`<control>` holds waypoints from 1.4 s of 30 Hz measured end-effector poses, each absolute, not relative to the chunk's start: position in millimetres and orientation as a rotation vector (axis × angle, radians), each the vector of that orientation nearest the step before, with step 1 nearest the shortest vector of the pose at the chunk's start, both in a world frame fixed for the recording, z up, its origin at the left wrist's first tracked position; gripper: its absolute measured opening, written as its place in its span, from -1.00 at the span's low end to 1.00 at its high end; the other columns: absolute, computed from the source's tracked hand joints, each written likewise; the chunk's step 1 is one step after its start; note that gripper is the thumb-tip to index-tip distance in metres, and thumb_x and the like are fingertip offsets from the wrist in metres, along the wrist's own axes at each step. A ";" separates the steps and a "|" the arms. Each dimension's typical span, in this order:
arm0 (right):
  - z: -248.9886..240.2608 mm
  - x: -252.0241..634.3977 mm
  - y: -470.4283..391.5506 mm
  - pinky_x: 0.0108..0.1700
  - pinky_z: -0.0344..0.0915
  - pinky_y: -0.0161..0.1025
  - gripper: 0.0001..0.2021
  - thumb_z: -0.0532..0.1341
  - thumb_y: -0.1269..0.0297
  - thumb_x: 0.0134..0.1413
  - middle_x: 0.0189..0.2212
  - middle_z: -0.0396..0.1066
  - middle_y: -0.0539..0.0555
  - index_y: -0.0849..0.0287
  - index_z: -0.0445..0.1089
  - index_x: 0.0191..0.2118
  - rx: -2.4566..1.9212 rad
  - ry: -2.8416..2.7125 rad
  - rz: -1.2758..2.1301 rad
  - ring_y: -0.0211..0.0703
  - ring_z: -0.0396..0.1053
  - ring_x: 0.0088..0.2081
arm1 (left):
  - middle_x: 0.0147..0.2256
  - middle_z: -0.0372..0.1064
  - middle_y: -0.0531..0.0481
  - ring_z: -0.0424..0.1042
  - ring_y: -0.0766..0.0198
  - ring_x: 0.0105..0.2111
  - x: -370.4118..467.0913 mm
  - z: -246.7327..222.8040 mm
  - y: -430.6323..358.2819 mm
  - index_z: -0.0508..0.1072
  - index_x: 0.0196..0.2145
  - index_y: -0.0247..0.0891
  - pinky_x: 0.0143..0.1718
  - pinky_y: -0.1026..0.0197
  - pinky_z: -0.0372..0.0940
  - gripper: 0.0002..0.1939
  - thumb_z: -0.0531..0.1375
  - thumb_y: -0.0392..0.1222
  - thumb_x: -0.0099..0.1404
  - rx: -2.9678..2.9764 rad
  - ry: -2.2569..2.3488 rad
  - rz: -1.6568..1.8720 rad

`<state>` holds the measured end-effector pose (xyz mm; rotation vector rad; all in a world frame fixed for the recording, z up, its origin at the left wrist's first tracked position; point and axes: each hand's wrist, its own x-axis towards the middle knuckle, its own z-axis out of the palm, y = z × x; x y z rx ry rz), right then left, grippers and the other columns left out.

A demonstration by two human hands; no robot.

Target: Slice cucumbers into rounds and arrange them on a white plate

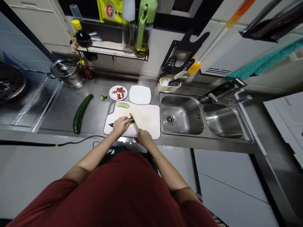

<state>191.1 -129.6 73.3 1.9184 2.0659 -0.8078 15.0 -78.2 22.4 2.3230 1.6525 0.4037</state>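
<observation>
On the white plastic cutting board [146,121], a dark green cucumber piece [131,120] is pinned under the curled left hand [120,125]; a steel-bladed knife [133,123] is clasped by the right hand [144,137], blade against the cucumber.

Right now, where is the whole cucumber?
In the head view, the whole cucumber lies on the steel counter, left of the cutting board, below the pot.

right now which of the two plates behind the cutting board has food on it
The round plate on the left, holding red pieces. The square plate beside it, nearer the sink, is bare.
</observation>
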 end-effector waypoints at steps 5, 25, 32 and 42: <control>74.3 188.5 -125.8 -0.14 0.28 -0.19 -0.73 -0.04 0.38 0.26 -0.18 0.46 0.27 0.28 0.33 -0.06 1.926 2.050 -0.813 0.01 0.43 -0.12 | -0.08 0.40 0.02 0.36 0.20 -0.15 14.8 20.9 -78.5 0.50 -0.07 0.02 -0.23 0.18 0.25 -0.70 0.03 -0.04 0.35 2.319 1.649 0.427; 64.8 171.0 -100.6 -0.12 0.27 -0.24 -0.72 -0.07 0.39 0.26 -0.18 0.45 0.24 0.29 0.32 -0.06 1.982 2.141 -0.783 -0.04 0.42 -0.11 | -0.09 0.41 0.00 0.36 0.19 -0.13 15.4 18.4 -80.0 0.51 -0.08 0.00 -0.20 0.17 0.26 -0.70 0.04 -0.04 0.35 2.319 1.655 0.441; 66.4 180.4 -118.5 -0.14 0.28 -0.22 -0.74 -0.04 0.40 0.23 -0.18 0.45 0.27 0.29 0.33 -0.09 1.943 2.058 -0.827 -0.02 0.43 -0.13 | -0.08 0.40 0.01 0.35 0.20 -0.13 15.2 18.2 -80.5 0.50 -0.07 0.01 -0.19 0.18 0.26 -0.71 0.04 -0.05 0.35 2.320 1.652 0.428; 61.1 174.6 -106.8 -0.12 0.28 -0.21 -0.73 -0.05 0.39 0.24 -0.18 0.45 0.26 0.29 0.33 -0.08 1.944 2.124 -0.789 -0.03 0.42 -0.12 | -0.08 0.40 0.02 0.35 0.19 -0.14 15.3 19.1 -79.8 0.50 -0.09 0.01 -0.23 0.18 0.25 -0.71 0.04 -0.05 0.35 2.333 1.648 0.431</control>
